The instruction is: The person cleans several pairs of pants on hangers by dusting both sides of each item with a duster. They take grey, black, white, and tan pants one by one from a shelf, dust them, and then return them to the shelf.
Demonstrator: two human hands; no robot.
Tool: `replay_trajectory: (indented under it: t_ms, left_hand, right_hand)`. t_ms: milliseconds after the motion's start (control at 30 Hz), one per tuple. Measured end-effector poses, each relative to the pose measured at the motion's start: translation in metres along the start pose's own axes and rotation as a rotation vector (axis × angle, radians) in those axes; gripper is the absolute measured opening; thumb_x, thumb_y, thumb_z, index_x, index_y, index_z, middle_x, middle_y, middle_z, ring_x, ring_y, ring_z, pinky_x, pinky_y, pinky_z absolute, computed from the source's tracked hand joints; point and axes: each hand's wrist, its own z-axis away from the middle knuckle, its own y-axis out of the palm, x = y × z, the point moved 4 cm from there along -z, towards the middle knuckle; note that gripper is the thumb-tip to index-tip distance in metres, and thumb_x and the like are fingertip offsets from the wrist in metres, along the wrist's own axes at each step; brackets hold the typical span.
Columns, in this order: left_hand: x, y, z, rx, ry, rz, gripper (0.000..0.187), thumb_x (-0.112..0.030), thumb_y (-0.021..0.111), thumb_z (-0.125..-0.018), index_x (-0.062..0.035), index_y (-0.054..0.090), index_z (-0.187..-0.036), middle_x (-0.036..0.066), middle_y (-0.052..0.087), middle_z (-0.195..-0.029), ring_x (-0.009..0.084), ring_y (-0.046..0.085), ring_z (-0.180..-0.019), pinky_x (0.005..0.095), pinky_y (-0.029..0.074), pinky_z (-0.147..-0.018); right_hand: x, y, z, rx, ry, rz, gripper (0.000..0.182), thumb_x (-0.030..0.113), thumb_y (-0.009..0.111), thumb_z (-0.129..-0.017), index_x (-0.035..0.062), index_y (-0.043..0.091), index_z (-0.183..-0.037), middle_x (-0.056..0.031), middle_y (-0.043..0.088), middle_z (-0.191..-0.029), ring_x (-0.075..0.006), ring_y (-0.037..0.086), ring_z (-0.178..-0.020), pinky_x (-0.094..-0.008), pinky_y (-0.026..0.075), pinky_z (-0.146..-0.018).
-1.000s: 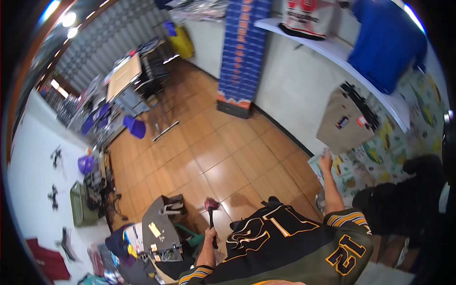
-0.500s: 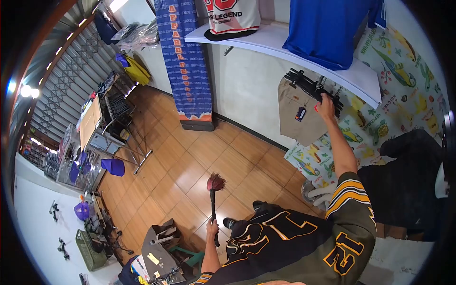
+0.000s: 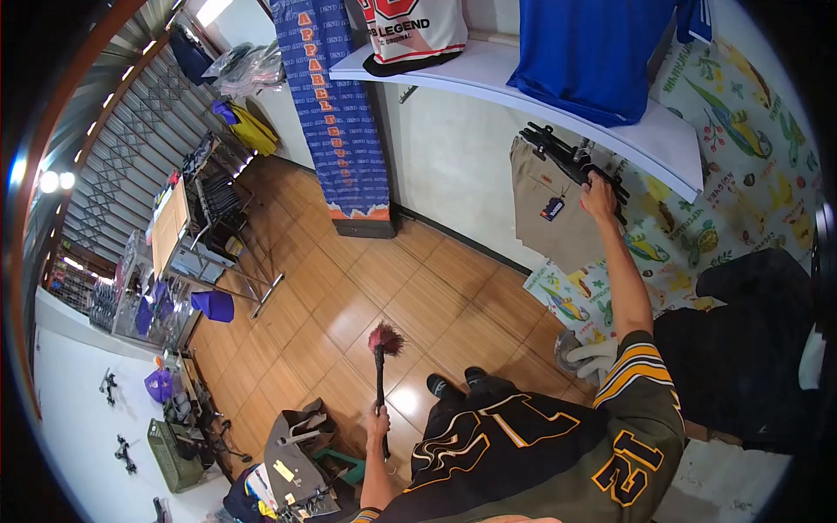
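My left hand (image 3: 377,424) is closed around the black handle of a duster (image 3: 386,341). Its reddish bristle head points away from me, above the tiled floor. My right hand (image 3: 597,197) reaches out to the wall rack and is closed on the black hangers (image 3: 567,154) there; the fingertips are partly hidden. From these hangers hang beige trousers (image 3: 542,209) with a dark tag, just left of my right hand.
Above the hangers runs a white shelf (image 3: 488,80) with a blue shirt (image 3: 588,61) and a white-and-black shirt. A banner-wrapped pillar (image 3: 336,122) stands ahead. At left is a table (image 3: 170,228); a grey chair (image 3: 292,462) with things on it is near my left arm.
My left hand and the duster have moved a little to the left. My right hand stays at the hangers, and the trousers have shifted slightly. The view has turned a little.
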Motion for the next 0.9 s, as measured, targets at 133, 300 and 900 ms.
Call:
replay_trajectory:
  t_ms: [133, 300, 900]
  left_hand:
    - [-0.033, -0.003, -0.005, -0.089, 0.167, -0.008, 0.041, -0.026, 0.050, -0.101, -0.0028, 0.051, -0.135, 0.003, 0.054, -0.065, 0.0133, 0.052, -0.051, 0.0315, 0.043, -0.046]
    - [-0.141, -0.020, 0.000, -0.308, 0.555, 0.064, 0.036, -0.021, 0.047, -0.104, -0.0011, 0.053, -0.134, 0.002, 0.051, -0.067, 0.0113, 0.049, -0.059, 0.0304, 0.039, -0.053]
    - [-0.166, 0.046, 0.016, 0.050, 0.714, -0.431, 0.039, -0.021, 0.049, -0.100, -0.0119, 0.051, -0.138, 0.032, 0.065, -0.100, 0.0504, 0.063, -0.092, 0.0569, 0.049, -0.076]
  right_hand:
    - [0.009, -0.016, 0.018, 0.218, 0.021, 0.014, 0.034, 0.025, 0.066, -0.086, 0.0083, 0.063, -0.116, -0.0201, 0.068, -0.113, -0.0422, 0.064, -0.107, -0.0511, 0.051, -0.090]
    - [0.033, -0.007, 0.047, 0.273, -0.212, -0.049, 0.042, 0.031, 0.068, -0.083, 0.0046, 0.066, -0.116, -0.0217, 0.067, -0.116, -0.0392, 0.064, -0.108, -0.0482, 0.051, -0.092]
    - [0.285, -0.184, 0.171, 0.378, -0.278, -0.853, 0.040, 0.004, 0.060, -0.085, 0.0074, 0.060, -0.125, -0.0027, 0.062, -0.078, -0.0080, 0.055, -0.067, -0.0248, 0.043, -0.060]
